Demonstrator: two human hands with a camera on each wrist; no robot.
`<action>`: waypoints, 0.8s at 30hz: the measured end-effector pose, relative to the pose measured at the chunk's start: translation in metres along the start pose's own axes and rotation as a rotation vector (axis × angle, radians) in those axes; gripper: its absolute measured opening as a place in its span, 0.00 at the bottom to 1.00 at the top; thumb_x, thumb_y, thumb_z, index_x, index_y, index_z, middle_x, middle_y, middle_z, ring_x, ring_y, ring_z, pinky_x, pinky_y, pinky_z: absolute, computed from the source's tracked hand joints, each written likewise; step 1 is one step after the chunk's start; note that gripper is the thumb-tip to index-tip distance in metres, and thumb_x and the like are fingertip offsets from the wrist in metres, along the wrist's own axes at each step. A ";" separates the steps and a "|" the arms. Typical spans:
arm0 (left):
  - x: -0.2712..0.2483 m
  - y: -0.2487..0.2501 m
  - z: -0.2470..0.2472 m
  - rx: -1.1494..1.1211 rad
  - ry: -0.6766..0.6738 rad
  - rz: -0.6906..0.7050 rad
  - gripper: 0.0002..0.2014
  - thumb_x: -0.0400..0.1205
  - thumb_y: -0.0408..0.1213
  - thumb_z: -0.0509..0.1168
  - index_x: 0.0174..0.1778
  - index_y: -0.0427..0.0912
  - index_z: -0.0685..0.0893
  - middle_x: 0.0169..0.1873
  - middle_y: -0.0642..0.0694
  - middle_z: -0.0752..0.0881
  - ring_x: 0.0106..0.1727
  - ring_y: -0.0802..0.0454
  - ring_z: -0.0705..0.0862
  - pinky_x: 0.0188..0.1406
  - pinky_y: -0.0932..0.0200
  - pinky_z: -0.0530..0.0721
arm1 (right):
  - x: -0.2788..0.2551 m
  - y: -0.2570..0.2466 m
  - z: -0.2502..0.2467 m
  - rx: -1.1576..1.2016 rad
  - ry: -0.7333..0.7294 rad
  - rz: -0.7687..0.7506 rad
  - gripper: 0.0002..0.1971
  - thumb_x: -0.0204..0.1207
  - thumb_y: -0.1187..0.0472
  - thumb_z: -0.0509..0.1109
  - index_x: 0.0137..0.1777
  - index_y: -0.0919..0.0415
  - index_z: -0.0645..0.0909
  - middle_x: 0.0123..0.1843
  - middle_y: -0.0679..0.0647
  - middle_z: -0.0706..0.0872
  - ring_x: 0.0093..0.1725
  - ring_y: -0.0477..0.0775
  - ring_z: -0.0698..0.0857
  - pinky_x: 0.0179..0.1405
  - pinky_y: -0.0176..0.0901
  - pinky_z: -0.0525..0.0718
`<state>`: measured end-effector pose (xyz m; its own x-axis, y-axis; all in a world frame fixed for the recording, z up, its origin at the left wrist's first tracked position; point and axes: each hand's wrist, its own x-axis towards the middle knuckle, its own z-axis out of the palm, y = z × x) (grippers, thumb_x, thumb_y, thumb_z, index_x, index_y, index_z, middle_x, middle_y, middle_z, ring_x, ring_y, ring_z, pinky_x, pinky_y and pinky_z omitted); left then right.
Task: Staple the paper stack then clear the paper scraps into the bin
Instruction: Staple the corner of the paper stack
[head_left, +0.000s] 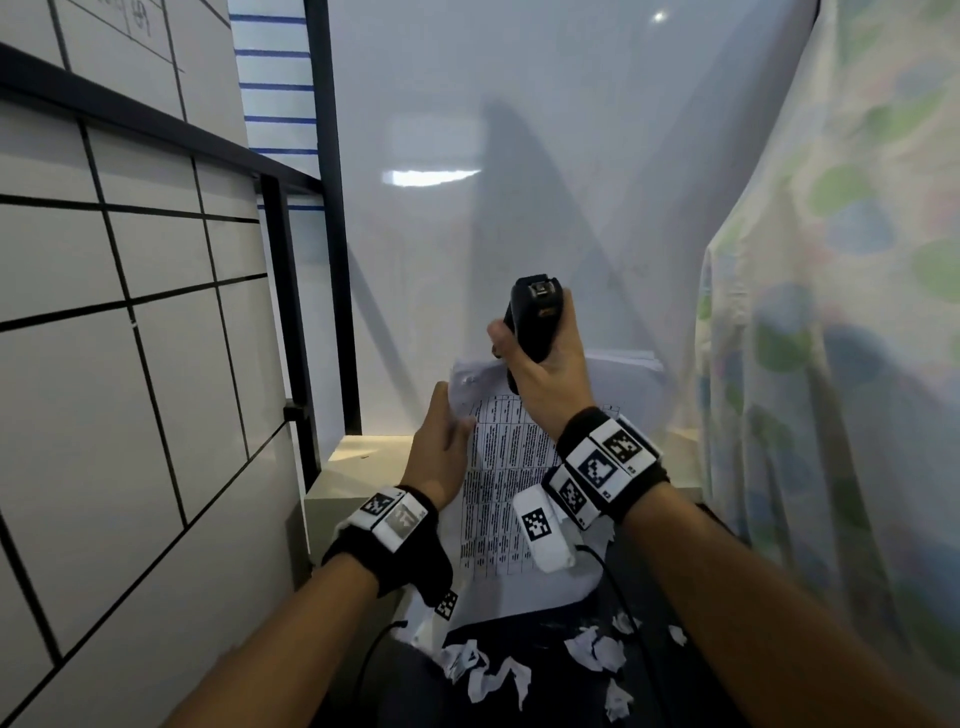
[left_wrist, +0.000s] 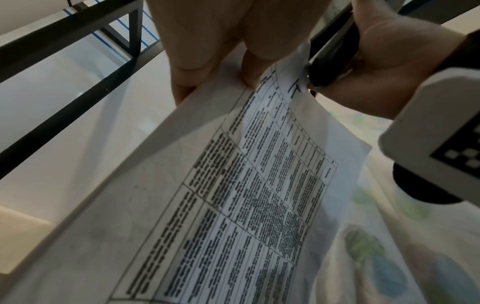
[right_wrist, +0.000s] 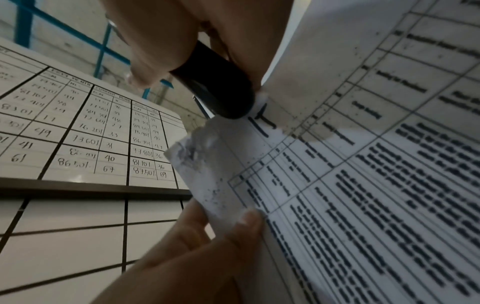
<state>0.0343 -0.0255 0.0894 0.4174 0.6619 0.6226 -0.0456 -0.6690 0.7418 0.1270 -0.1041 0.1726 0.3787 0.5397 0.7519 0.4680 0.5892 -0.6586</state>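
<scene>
Both hands are raised before me: my right hand (head_left: 545, 364) wraps a smooth black stapler (head_left: 532, 322), its nose clamped over the top corner of the paper stack (head_left: 504, 467). My left hand (head_left: 439, 452) pinches the stack's left edge, thumb on the printed table. Thin, creased sheets hang over torn white paper scraps (head_left: 488, 670) on a dark surface (head_left: 550, 691).

A whiteboard (head_left: 130, 291) ruled with black grid lines stands at the left; the right wrist view shows handwritten numbers in its cells. A floral curtain (head_left: 841, 312) hangs at the right. Between them rises a pale wall (head_left: 519, 156), with a black metal frame (head_left: 332, 234) beside it.
</scene>
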 end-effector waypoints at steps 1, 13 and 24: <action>0.001 0.000 0.001 0.024 -0.002 0.013 0.15 0.80 0.47 0.55 0.62 0.49 0.68 0.47 0.42 0.82 0.45 0.42 0.85 0.52 0.46 0.84 | -0.001 0.000 0.001 0.001 0.004 0.007 0.14 0.75 0.56 0.71 0.54 0.46 0.69 0.40 0.45 0.79 0.42 0.46 0.81 0.48 0.44 0.84; -0.002 0.012 0.018 0.320 -0.082 0.223 0.10 0.81 0.22 0.54 0.45 0.43 0.65 0.40 0.45 0.75 0.37 0.48 0.72 0.28 0.69 0.64 | -0.002 -0.002 0.003 0.173 0.217 0.118 0.08 0.68 0.56 0.72 0.35 0.56 0.76 0.27 0.58 0.81 0.29 0.58 0.82 0.33 0.51 0.85; -0.003 0.018 0.025 0.244 -0.193 0.130 0.12 0.77 0.39 0.64 0.46 0.45 0.65 0.41 0.44 0.76 0.37 0.51 0.71 0.37 0.58 0.72 | 0.007 0.006 0.003 0.132 0.429 0.285 0.10 0.68 0.65 0.70 0.29 0.58 0.73 0.23 0.59 0.75 0.21 0.56 0.76 0.23 0.43 0.79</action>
<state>0.0552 -0.0478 0.0945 0.5879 0.5050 0.6320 0.0988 -0.8202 0.5635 0.1299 -0.0952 0.1742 0.7813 0.4115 0.4693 0.2051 0.5409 -0.8157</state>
